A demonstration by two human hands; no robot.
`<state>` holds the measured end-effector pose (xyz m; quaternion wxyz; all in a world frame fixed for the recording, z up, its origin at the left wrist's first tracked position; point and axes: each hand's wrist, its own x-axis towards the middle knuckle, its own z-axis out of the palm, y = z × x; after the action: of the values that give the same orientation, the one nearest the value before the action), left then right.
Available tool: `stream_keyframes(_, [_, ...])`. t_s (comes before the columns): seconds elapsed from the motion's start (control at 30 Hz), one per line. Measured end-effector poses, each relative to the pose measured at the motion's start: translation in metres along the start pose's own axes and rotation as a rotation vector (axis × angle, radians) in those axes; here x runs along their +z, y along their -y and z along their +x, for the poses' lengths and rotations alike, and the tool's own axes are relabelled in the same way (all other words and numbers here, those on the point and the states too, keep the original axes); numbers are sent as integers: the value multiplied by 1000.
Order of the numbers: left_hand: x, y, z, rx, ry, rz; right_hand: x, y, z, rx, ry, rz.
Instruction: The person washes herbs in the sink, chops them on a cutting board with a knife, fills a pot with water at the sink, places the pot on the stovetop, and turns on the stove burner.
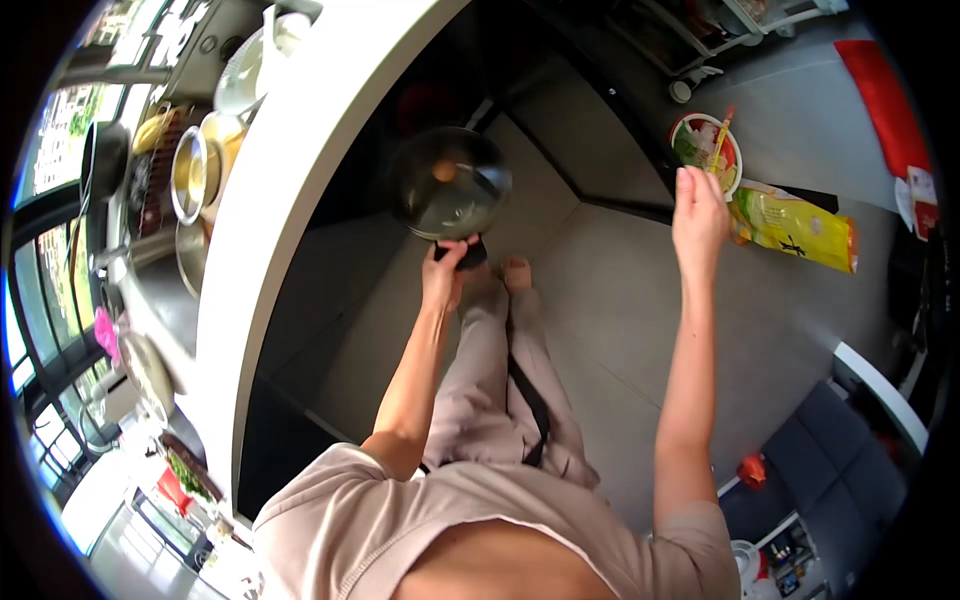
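Black, glossy round pan point(450, 195), blurred, apparently glass-lidded, left hand point(445, 275) gripping its handle point(470, 255), right hand point(700, 218) closed

From where I stand, the floor point(595, 330) is grey tile with thin joint lines, paler where light catches it. A white-rimmed round tub point(737, 150) stands on it with mixed scraps inside, and a yellow packet point(805, 235) lies just beside. Something red and flat point(880, 110) stretches farther off. A bare foot point(517, 273) rests on the tiles. Along the window side runs a worktop point(265, 240) with a broad white edge, carrying a round dish point(147, 372) and several bowls or pans.
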<state>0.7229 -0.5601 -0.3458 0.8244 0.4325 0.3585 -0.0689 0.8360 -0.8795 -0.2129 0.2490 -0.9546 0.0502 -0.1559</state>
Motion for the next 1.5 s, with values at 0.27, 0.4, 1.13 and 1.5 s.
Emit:
stream_keyframes(0.27, [-43,-104,-254,-216,57,119,31,77,-60,269,473,495])
stream_keyframes(0.4, [-42,-152,-328,-68,41,112,68,137,-67,575,920,952])
stream_keyframes(1.13, [-62,-380,-222,489,-13,484,28,488,13,-803,360,522])
stream_keyframes(1.5, [-58,-449,-140,432,37,139,32,449,198,-471,-72,346])
